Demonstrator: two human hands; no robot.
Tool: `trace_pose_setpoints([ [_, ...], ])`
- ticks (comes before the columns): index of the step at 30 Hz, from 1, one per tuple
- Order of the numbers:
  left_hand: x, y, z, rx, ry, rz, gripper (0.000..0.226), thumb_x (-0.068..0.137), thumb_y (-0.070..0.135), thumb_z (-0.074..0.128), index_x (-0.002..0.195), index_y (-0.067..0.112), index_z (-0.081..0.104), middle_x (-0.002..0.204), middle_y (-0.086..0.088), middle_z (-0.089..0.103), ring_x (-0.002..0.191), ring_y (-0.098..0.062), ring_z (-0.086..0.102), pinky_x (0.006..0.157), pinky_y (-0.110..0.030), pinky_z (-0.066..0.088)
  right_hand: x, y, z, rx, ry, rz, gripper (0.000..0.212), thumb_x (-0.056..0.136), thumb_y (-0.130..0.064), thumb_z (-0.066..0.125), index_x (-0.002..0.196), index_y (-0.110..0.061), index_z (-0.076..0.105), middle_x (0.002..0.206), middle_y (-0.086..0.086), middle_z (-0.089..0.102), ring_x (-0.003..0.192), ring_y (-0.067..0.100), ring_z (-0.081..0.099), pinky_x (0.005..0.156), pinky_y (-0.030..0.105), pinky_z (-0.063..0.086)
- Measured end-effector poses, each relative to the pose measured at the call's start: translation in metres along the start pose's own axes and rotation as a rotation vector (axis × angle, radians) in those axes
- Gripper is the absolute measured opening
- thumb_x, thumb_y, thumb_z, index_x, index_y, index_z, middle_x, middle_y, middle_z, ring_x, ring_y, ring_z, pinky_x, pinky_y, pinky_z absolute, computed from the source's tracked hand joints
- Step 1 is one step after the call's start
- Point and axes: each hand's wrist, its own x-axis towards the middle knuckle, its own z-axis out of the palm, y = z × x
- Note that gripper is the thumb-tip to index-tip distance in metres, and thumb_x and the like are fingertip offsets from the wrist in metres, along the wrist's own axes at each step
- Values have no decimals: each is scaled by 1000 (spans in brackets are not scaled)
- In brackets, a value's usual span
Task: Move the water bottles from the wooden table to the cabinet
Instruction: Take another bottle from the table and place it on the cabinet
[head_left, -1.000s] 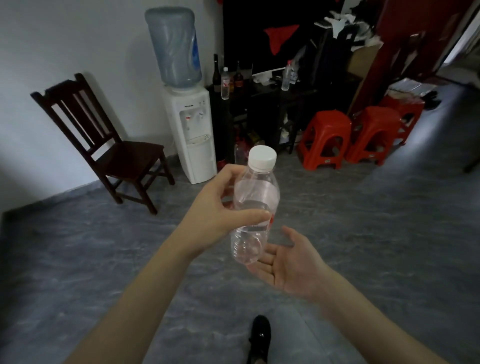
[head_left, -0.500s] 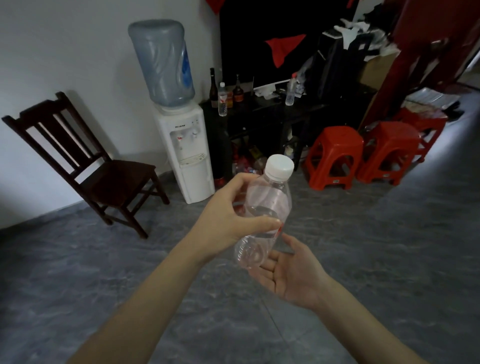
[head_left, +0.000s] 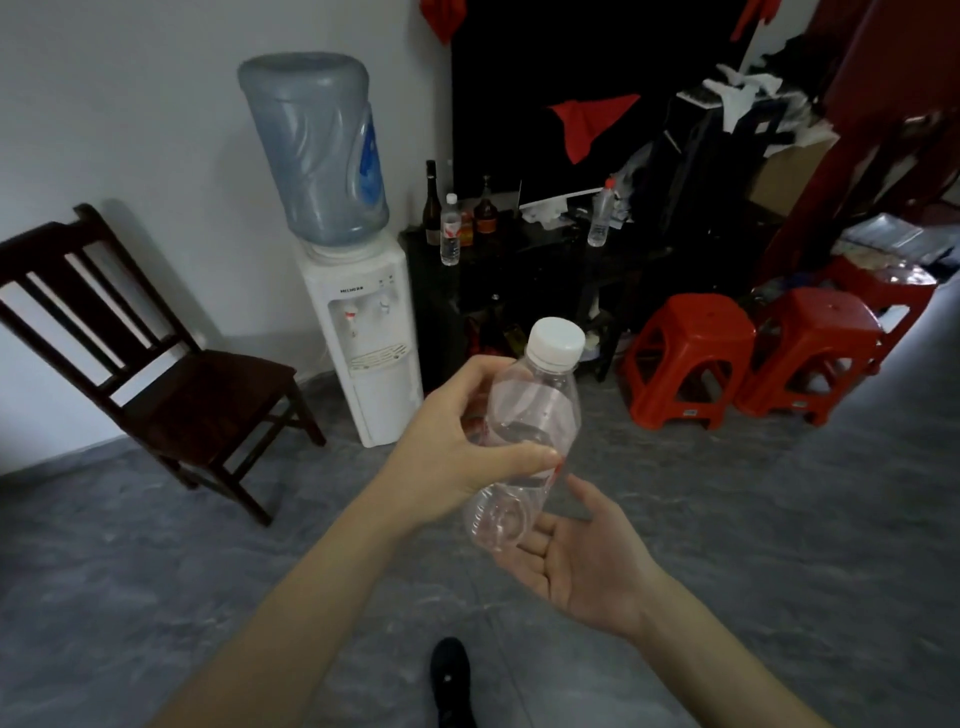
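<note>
My left hand grips a clear water bottle with a white cap around its middle, tilted with the cap away from me. Just under the bottle's base my right hand lies palm up with fingers apart; whether it touches the base I cannot tell. Ahead stands a dark cabinet against the wall. Two more clear water bottles stand on its top, one at the left and one further right, beside dark glass bottles.
A white water dispenser with a blue jug stands left of the cabinet. A dark wooden chair is at the far left. Red plastic stools sit on the grey floor to the right. My black shoe shows below.
The cabinet, dispenser and stools have grown larger and nearer in view. My left hand keeps its grip on the bottle and my right hand stays under its base. My shoe is in view again.
</note>
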Motion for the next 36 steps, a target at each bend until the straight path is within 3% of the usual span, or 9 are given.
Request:
trace_pose_setpoints([
  [4,66,-16,-33,20,-11,10,58,62,47,86,114,43,60,110,17,70,102,-6,70,85,-24,57,49,-47,24,18,-1,4,77,93,-61,44,127,5,61,125,24,64,104,37,69,87,39,55],
  [10,162,-33,-69,26,-27,19,57,61,51,86,112,46,60,108,18,71,99,-4,71,80,-19,55,106,-120,49,39,18,-11,80,92,-62,43,135,5,54,130,24,61,108,37,65,93,38,50],
  [14,214,-47,-85,2,0,18,55,60,49,85,109,46,62,104,16,73,96,-4,71,79,-20,55,136,-159,57,51,7,-1,82,91,-63,42,133,6,56,133,24,59,104,35,67,84,39,56],
  [21,300,-84,-101,-15,31,-6,52,65,48,84,112,51,63,108,15,74,101,-6,72,82,-22,58,199,-230,61,46,2,43,80,90,-62,46,136,4,54,139,24,54,115,35,60,98,38,46],
  [26,384,-104,-99,-30,23,-24,51,66,45,84,113,52,64,112,10,74,105,-12,72,89,-33,59,245,-302,54,19,-25,56,79,92,-61,46,135,4,55,142,24,52,124,38,57,94,41,52],
  [31,482,-111,-97,6,-37,-48,53,70,42,80,118,50,61,116,12,72,110,-9,70,91,-33,59,287,-399,45,8,-15,57,76,93,-60,47,133,4,57,141,23,54,128,37,54,100,41,49],
  [36,565,-125,-100,27,-58,-40,57,72,41,81,123,47,58,123,13,70,118,-12,67,100,-40,56,334,-479,38,-17,30,66,71,89,-54,51,129,3,61,139,23,55,131,36,51,95,40,51],
])
